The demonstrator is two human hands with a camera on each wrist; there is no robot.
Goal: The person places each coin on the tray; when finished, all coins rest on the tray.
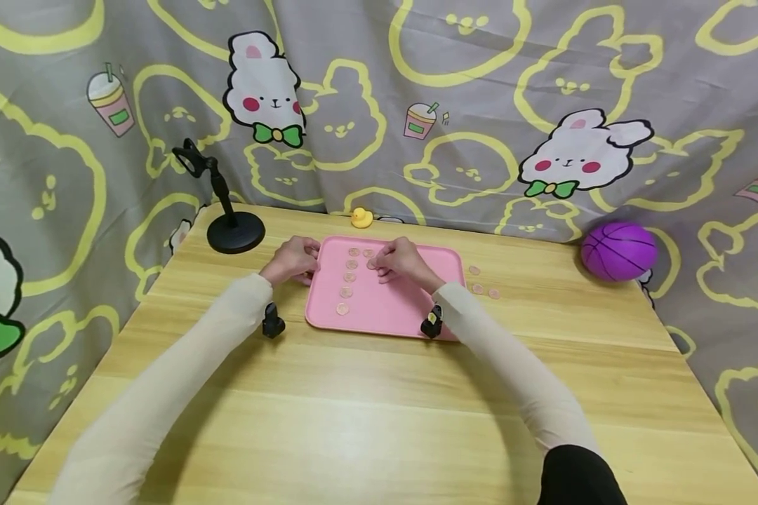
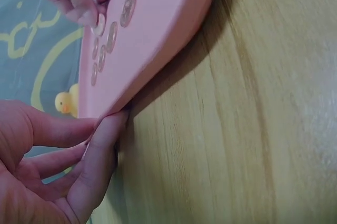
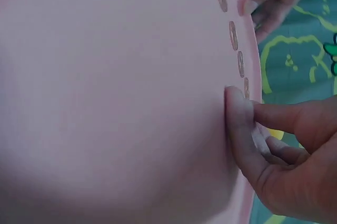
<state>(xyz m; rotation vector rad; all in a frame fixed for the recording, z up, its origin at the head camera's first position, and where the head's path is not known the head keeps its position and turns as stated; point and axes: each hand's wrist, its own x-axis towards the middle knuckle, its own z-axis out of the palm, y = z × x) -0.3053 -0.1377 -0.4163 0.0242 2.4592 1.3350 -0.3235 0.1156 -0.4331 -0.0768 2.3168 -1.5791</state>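
Note:
A pink tray (image 1: 388, 308) lies on the wooden table. My left hand (image 1: 293, 259) pinches its left rim between thumb and fingers, clearly seen in the left wrist view. Over the tray, my right hand (image 1: 404, 259) pinches a coin (image 2: 100, 25) by its edge, low at the tray's surface; in the right wrist view the fingers hide most of it. A column of several flat coins (image 1: 346, 292) runs down the tray's left side. One more coin (image 1: 368, 253) starts a second column at the top, just beyond the right fingertips.
Three loose coins (image 1: 477, 288) lie on the table right of the tray. Behind the tray sits a yellow rubber duck (image 1: 361, 218). A black stand (image 1: 236, 233) is at the back left, a purple ball (image 1: 619, 251) at the back right. A patterned curtain (image 1: 354, 91) hangs behind.

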